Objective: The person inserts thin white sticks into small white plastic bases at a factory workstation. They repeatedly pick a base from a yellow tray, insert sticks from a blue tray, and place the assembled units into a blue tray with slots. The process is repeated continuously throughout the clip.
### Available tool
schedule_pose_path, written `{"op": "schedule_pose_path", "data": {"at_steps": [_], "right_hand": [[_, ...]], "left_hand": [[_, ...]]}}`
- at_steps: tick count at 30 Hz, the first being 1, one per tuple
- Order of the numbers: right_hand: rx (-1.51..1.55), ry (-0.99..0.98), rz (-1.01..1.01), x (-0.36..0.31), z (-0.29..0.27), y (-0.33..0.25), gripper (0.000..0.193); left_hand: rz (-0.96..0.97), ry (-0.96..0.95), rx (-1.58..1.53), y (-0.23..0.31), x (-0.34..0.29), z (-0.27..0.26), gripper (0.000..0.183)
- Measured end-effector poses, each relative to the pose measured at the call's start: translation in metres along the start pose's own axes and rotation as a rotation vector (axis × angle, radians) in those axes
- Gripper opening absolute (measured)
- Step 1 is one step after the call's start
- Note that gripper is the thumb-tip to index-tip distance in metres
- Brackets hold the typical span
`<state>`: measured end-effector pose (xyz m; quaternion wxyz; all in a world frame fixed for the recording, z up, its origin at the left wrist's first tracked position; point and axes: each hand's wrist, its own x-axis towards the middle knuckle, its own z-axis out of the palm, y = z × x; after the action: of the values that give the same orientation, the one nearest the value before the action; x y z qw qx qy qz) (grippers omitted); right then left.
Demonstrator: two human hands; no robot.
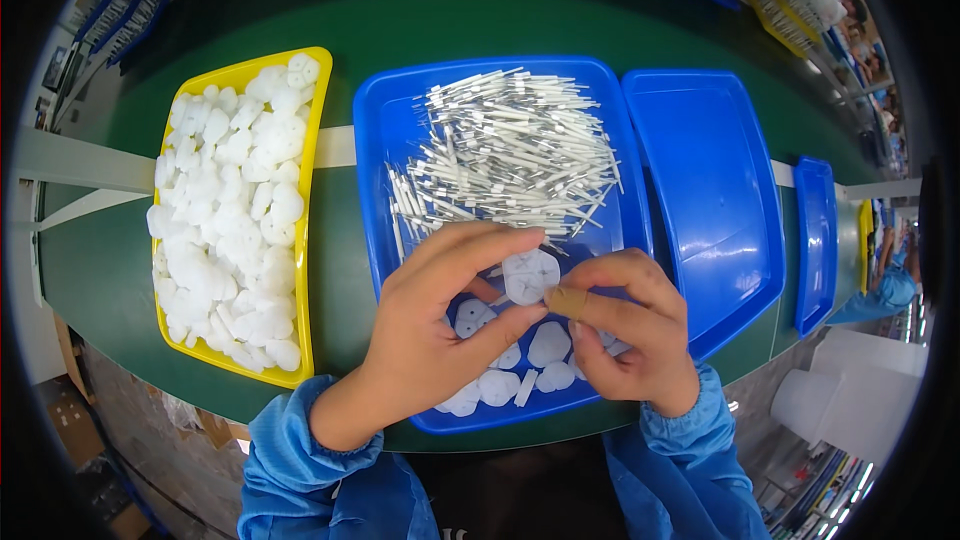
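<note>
In front of my chest, over the near part of a blue tray (372, 170), my left hand (440, 310) holds a round, lobed piece of translucent white plastic (531, 275) between thumb and fingers. My right hand (635, 325) closes in a pinch at the right edge of that piece; tan tape wraps its index finger. Its thumb tip and anything tiny between the fingers are hidden. Beneath my hands, several similar lobed white plastic pieces (548, 344) lie in the tray. Beyond my fingertips is a large heap of thin white sticks with metallic-looking ends (510, 155).
To the left, a yellow tray (312, 170) is piled with white lobed pieces (225, 210). A second blue tray (715, 190) stands against the right side of the middle one, with a smaller blue tray (816, 240) farther right. All rest on a green table (400, 15).
</note>
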<state>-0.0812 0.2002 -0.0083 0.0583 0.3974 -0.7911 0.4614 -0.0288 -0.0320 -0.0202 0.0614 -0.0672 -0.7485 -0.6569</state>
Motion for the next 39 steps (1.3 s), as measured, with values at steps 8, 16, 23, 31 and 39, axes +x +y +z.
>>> {"op": "schedule_pose_path", "data": {"at_steps": [8, 16, 23, 31, 39], "right_hand": [[-0.168, 0.048, 0.173, 0.002, 0.0, -0.004, 0.045], [-0.23, -0.014, 0.124, -0.002, -0.018, -0.003, 0.042], [-0.064, -0.065, 0.07, 0.009, -0.014, -0.014, 0.04], [-0.177, -0.296, 0.408, 0.007, -0.005, -0.002, 0.022], [-0.375, -0.137, 0.213, -0.007, -0.007, 0.003, 0.022]], "left_hand": [[0.062, -0.094, 0.156, 0.002, 0.0, -0.002, 0.061], [0.016, -0.045, 0.048, 0.004, 0.0, 0.001, 0.066], [-0.161, -0.172, -0.098, 0.012, -0.003, -0.005, 0.052], [0.167, -0.125, 0.63, 0.0, 0.001, -0.007, 0.046], [0.165, -0.155, 0.636, 0.002, 0.002, -0.002, 0.047]]}}
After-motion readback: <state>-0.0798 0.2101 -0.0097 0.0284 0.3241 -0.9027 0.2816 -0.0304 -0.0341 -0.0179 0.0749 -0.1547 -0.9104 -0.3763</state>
